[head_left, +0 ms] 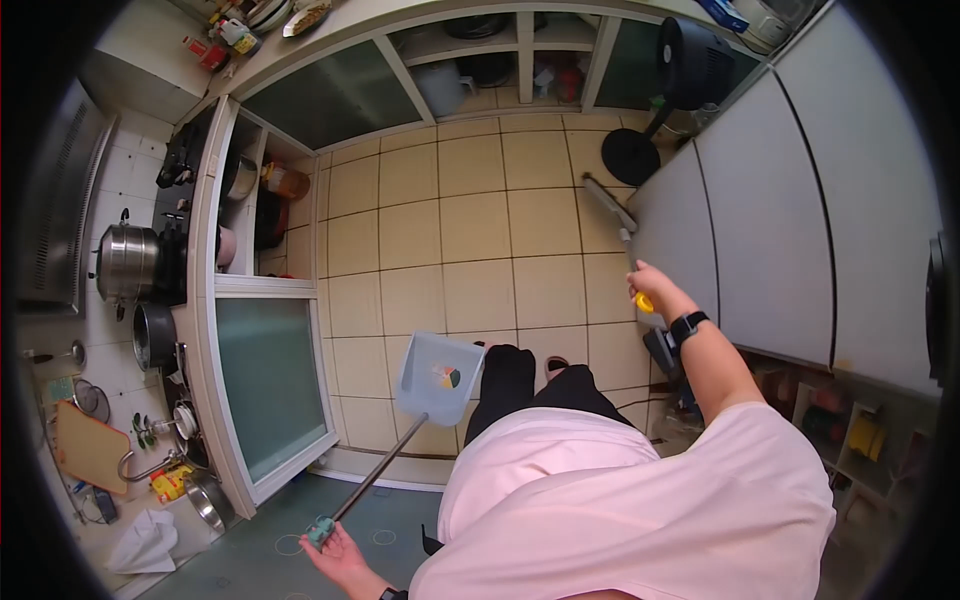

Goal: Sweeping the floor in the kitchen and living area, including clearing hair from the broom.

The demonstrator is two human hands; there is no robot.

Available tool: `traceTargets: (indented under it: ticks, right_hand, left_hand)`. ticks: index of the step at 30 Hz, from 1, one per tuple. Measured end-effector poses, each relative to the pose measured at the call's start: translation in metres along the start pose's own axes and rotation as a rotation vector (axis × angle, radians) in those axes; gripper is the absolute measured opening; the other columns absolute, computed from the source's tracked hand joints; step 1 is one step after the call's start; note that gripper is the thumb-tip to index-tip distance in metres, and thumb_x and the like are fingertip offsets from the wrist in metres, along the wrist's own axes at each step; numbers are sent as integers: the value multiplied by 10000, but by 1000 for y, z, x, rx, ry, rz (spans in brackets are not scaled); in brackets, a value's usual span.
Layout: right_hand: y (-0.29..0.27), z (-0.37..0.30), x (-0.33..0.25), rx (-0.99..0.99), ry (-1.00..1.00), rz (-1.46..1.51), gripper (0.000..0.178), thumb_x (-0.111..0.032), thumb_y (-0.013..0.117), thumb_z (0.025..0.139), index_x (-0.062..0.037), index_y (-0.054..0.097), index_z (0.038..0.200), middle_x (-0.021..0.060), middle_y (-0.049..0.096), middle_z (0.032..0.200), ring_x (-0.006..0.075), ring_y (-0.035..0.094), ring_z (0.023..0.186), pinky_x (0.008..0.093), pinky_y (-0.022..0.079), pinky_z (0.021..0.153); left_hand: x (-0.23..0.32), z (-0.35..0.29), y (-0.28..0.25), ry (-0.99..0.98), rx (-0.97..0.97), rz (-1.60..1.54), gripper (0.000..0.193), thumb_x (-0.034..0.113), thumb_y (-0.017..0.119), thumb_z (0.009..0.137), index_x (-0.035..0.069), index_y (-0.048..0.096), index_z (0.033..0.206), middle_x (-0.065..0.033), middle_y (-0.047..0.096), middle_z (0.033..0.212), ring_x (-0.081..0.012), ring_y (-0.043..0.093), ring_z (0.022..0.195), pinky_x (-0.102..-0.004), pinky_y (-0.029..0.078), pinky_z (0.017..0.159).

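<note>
While my right hand (650, 283) clutches the broom (608, 202), my left hand (340, 555) clasps the dustpan (416, 382) by its teal grip (319, 531).

No lettering or numbers can be read, even on the dustpan (415, 372) or the yellow packet (172, 484).

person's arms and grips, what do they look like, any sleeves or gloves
The right arm has a loose, pale pink short sleeve and a black wristwatch. The left wrist wears a dark band, partly cut off. Left grip and right grip are gloveless.
</note>
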State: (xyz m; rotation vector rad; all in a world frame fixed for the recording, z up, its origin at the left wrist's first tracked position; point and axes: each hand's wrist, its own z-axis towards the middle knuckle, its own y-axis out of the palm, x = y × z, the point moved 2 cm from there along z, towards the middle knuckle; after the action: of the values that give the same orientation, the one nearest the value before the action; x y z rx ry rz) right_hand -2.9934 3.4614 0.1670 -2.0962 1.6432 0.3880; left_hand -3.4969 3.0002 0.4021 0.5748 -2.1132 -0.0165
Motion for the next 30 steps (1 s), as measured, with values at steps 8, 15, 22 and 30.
traceTargets:
  ticks: [8,15,22,30]
  right_hand:
    - [205,46,25,-44,-30,-432,673,0,548,707,-80,240,1300,193,590,788,304,608,719,424,482,574]
    - [244,-24,-39,-497,-6,-534,721,-97,548,790,-103,175,1407,119,576,625,217,564,536,332,454,493]
    - [172,-8,-134,-407,-19,-254,625,-99,518,838,-163,238,1393,34,499,618,126,458,457,292,409,415]
    - [54,249,-246,17,-239,-617,485,-56,587,754,-70,437,1216,179,609,750,266,602,605,363,466,504]
  left_hand:
    - [15,72,43,-50,-19,-2,357,318,667,783,114,562,1055,-51,562,1075,-216,515,1041,-406,344,978]
    - [-12,66,140,-14,-115,77,385,327,641,808,54,524,1054,-65,549,956,-185,523,939,-325,394,885]
    - [-22,72,173,75,-90,35,407,320,648,802,4,517,1022,-79,550,994,-193,524,944,-309,398,867]
    - [-30,6,220,143,226,-194,466,289,669,782,35,497,1133,-85,534,1090,-245,477,1076,-387,392,932]
